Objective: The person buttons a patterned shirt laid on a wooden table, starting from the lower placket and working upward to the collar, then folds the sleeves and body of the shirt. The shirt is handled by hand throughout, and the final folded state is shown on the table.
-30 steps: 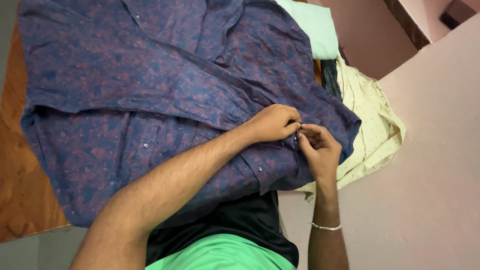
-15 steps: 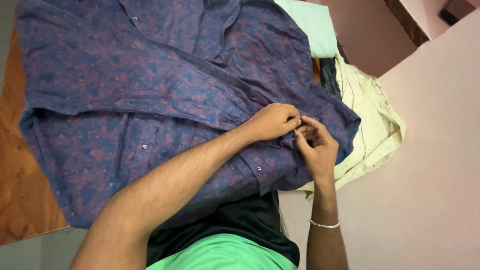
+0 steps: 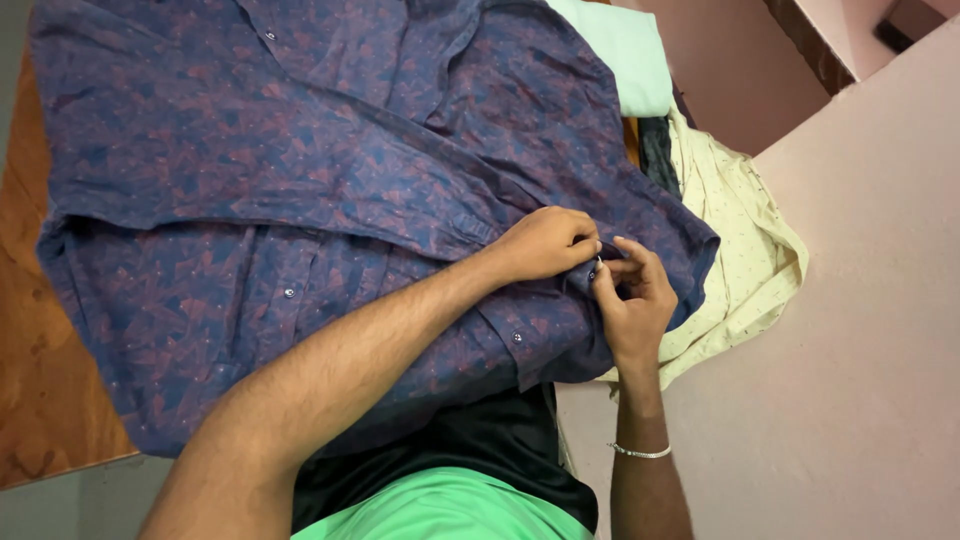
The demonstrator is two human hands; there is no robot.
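We see a wooden surface (image 3: pixel 40 330) at left, reddish-brown, worn. Pink wall (image 3: pixel 860 330) fills the right, another pink wall (image 3: pixel 730 70) behind it. Dark trim (image 3: pixel 805 45) runs top right. Light is even, soft.

Shirt (image 3: pixel 300 150): spread flat on the desk (image 3: pixel 40 380), covering most of it.
Hands: left hand (image 3: pixel 545 243) and right hand (image 3: pixel 632 300) meet, touching, at the shirt's right edge, pinching a button (image 3: pixel 598 262) between them.
Folded cloth (image 3: pixel 620 50): behind the hands, at the shirt's far right.
Second shirt (image 3: pixel 740 240): right of the shirt, partly under it.
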